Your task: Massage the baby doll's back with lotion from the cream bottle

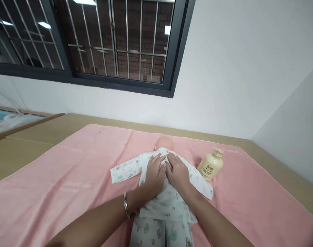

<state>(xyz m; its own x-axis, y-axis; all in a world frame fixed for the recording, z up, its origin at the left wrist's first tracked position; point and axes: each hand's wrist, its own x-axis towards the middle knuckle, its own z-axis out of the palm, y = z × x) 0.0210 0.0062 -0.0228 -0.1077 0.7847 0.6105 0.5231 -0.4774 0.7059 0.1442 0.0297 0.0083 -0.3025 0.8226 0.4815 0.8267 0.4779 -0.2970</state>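
Note:
A baby doll (164, 143) lies on a pink blanket, with only the smooth back or top of its head showing. It wears a white printed top (161, 206) and matching trousers (148, 231); both sleeves are spread outward. My left hand (155, 173) rests flat on the upper part of the top, fingers stretched toward the head. Beside it my right hand (177, 171) lies flat on the same area, the two hands touching near the thumbs. Right of the doll, a pale yellow pump bottle (211, 165) leans tilted near the sleeve.
The pink blanket (76, 171) covers much of a tan table surface (40, 132). White wall (223, 68) and a dark-framed barred window (169, 82) stand behind. At far left, bluish and white items (14, 121) lie beyond a raised wooden edge (43, 120).

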